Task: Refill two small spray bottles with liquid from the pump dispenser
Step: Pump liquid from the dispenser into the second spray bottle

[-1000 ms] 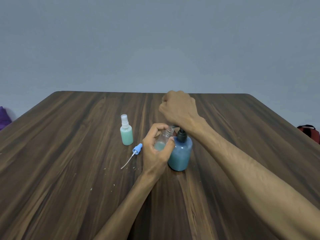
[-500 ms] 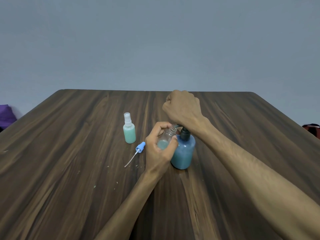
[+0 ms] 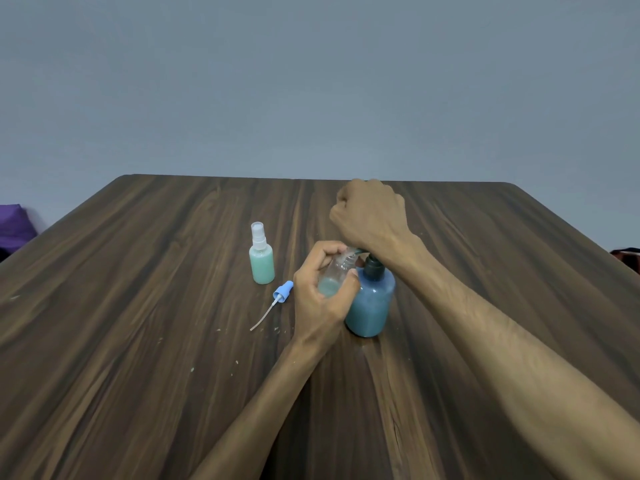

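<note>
From the head camera, a dark wooden table [image 3: 138,341] fills the lower part of the picture, with a plain grey-blue wall [image 3: 311,81] behind it.

The left hand [image 3: 320,296] is wrapped around a small clear bottle [image 3: 334,277], fingers and thumb curled round its body. The bottle is tilted, its open neck leaning to the right, and a little pale green liquid sits in its lower part. Its mouth is right at the spout of the pump bottle [image 3: 370,303] — whether the two touch cannot be told, since the hands cover that spot.

The pump bottle stands upright on the table, just to the right of the left hand and touching it. Its body is round and blue, with a dark collar at the top. The right hand [image 3: 370,216] sits over the pump head with its fingers curled into a fist, the heel of the hand on top of the pump; the pump head itself is mostly hidden beneath it.

To the left, well apart from the hands, a second small bottle [image 3: 261,258] stands upright — full of pale green liquid, with its white spray top on. Between it and the left hand, a blue spray cap [image 3: 281,295] lies on its side on the table, its thin tube pointing toward the near left.

A purple thing [image 3: 14,226] shows at the far left edge.
</note>
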